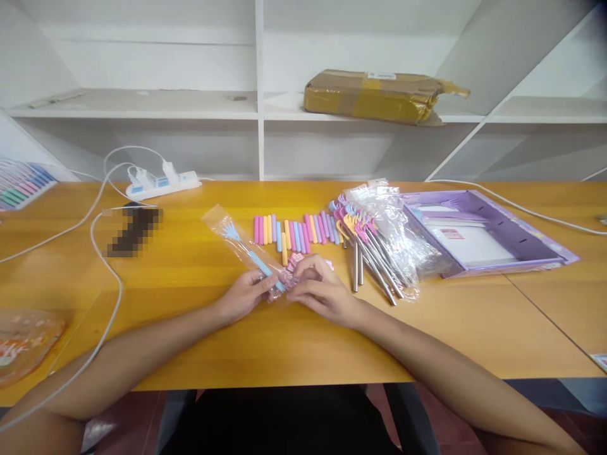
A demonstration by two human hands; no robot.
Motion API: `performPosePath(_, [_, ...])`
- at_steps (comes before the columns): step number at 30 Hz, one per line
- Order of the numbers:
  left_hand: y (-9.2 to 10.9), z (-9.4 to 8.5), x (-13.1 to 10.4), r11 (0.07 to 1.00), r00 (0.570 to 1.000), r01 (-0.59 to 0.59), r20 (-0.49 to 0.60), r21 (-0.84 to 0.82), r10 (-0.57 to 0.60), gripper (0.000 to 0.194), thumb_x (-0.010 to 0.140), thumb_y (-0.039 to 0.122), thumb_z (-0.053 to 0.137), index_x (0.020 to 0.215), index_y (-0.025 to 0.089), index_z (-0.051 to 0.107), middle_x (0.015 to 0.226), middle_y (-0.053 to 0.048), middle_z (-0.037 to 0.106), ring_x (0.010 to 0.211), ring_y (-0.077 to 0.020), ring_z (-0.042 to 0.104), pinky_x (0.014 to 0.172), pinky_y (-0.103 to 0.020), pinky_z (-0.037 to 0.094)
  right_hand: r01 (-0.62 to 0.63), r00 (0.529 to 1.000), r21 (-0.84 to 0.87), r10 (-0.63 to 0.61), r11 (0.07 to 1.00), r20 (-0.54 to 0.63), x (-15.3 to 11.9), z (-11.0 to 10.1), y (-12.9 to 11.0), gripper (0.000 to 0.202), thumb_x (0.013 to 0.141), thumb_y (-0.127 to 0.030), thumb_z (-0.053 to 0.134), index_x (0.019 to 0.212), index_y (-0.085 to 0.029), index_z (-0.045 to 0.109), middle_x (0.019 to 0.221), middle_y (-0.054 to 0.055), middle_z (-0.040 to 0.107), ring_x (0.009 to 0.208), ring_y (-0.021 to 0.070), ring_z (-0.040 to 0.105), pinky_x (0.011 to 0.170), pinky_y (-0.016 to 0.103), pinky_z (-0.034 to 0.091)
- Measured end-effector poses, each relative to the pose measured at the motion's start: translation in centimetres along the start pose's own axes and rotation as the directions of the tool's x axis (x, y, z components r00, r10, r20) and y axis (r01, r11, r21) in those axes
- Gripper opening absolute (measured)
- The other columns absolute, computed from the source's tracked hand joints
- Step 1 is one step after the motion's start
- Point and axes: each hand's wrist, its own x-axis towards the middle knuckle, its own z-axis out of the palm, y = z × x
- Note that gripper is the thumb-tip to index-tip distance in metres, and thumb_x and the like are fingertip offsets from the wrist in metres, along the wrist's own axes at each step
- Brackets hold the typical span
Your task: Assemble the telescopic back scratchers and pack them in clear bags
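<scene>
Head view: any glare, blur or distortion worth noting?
Head view: glints on the clear plastic; pink printed pieces by the right hand too soft to read. Head view again: pixelation over a dark item at left; outer shelving slants, likely wide-angle stretch.

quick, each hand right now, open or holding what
Left hand: closed on the blue scratcher in a clear bag.
Right hand: bent at the bag's near end; grip cannot be told.

Clear bag (pixel 237 246) in my left hand (pixel 244 296), blue claw-tipped stick (pixel 259 262) inside, nearer me than row of pastel tubes (pixel 298 237). My right hand (pixel 327 294) at bag's near end, grip unclear. Right of row: metal-shafted claws (pixel 374 253), then purple tray (pixel 502 270). Left, beyond row: power strip (pixel 164 188).
</scene>
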Motion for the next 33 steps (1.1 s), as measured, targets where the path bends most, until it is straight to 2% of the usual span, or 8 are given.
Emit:
performPosePath(4, [0.1,-0.2,-0.3,0.974,0.993,-0.010,0.113,0.224,-0.016,0.049,0.093,0.062,0.073,0.084,0.015,0.070,0.072,-0.001,0.064,0.068,-0.0142,0.058,0.068,-0.028,0.048,-0.022,1.000,-0.038,0.021,0.999,-0.022,0.1,0.6,-0.1,0.014,0.104,-0.018,0.065,0.114,-0.024,0.072,0.104,0.006,0.067,0.098,0.0182,0.067,0.085,0.034,0.061])
performPosePath(10, [0.5,-0.1,-0.8,0.970,0.987,-0.016,0.157,0.242,-0.023,0.049,0.091,0.064,0.074,0.093,0.015,0.070,0.078,-0.003,0.067,0.070,-0.0157,0.061,0.069,-0.029,0.052,-0.210,0.974,-0.048,0.205,0.976,-0.102,-0.4,1.4,0.2,0.025,0.099,-0.034,0.076,0.121,-0.023,0.067,0.091,0.001,0.070,0.061,0.0104,0.057,0.067,0.028,0.056])
performPosePath(13, [0.4,-0.1,-0.9,0.946,0.988,-0.025,0.153,0.322,-0.026,0.037,0.093,0.053,0.077,0.094,0.017,0.071,0.079,-0.002,0.067,0.070,-0.0155,0.062,0.068,-0.028,0.051,-0.250,0.961,-0.024,0.245,0.968,-0.132,-0.7,1.6,0.3,0.029,0.098,-0.038,0.077,0.121,-0.023,0.068,0.085,-0.001,0.070,0.060,0.0112,0.057,0.068,0.029,0.056])
performPosePath(22, [0.5,-0.1,-0.9,0.890,0.962,-0.053,0.262,0.453,-0.076,0.039,0.102,0.055,0.062,0.093,0.018,0.073,0.078,-0.004,0.069,0.069,-0.0165,0.063,0.067,-0.028,0.050,-0.214,0.966,0.058,0.220,0.975,-0.135,-0.5,1.2,0.3,0.025,0.096,-0.038,0.080,0.113,-0.023,0.069,0.095,0.002,0.071,0.063,0.0118,0.057,0.071,0.031,0.057])
performPosePath(25, [0.8,-0.1,-1.0,0.878,0.947,-0.084,0.313,0.471,-0.077,0.037,0.103,0.053,0.061,0.095,0.018,0.073,0.083,-0.005,0.069,0.072,-0.0168,0.064,0.070,-0.028,0.052,-0.281,0.954,0.107,0.290,0.954,-0.074,-0.4,1.3,0.4,0.042,0.092,-0.042,0.083,0.125,-0.024,0.065,0.104,0.004,0.066,0.067,0.0117,0.057,0.065,0.029,0.055])
performPosePath(28, [0.9,-0.1,-1.2,0.872,0.933,-0.124,0.355,0.474,-0.060,0.033,0.105,0.050,0.059,0.102,0.019,0.073,0.089,-0.005,0.069,0.076,-0.0171,0.064,0.074,-0.029,0.053,-0.422,0.905,0.311,0.414,0.851,0.095,-0.3,1.5,0.4,0.049,0.094,-0.049,0.079,0.130,-0.023,0.060,0.098,0.001,0.063,0.068,0.0116,0.059,0.062,0.027,0.054])
performPosePath(31, [0.7,-0.1,-1.5,0.874,0.926,-0.134,0.374,0.467,-0.058,0.034,0.105,0.050,0.059,0.101,0.018,0.073,0.088,-0.006,0.069,0.078,-0.0175,0.064,0.076,-0.030,0.053,-0.505,0.860,0.485,0.465,0.714,0.210,-0.3,1.6,0.3,0.044,0.093,-0.054,0.079,0.115,-0.021,0.062,0.086,-0.002,0.063,0.069,0.0116,0.062,0.063,0.025,0.054])
performPosePath(33, [0.4,-0.3,-1.5,0.919,0.953,-0.090,0.302,0.384,-0.033,0.038,0.104,0.053,0.060,0.101,0.018,0.072,0.085,-0.005,0.069,0.077,-0.0179,0.065,0.075,-0.030,0.053,-0.543,0.835,0.531,0.488,0.651,0.255,-0.4,1.3,0.2,0.040,0.091,-0.053,0.081,0.100,-0.020,0.060,0.078,-0.004,0.062,0.064,0.0102,0.061,0.059,0.023,0.052])
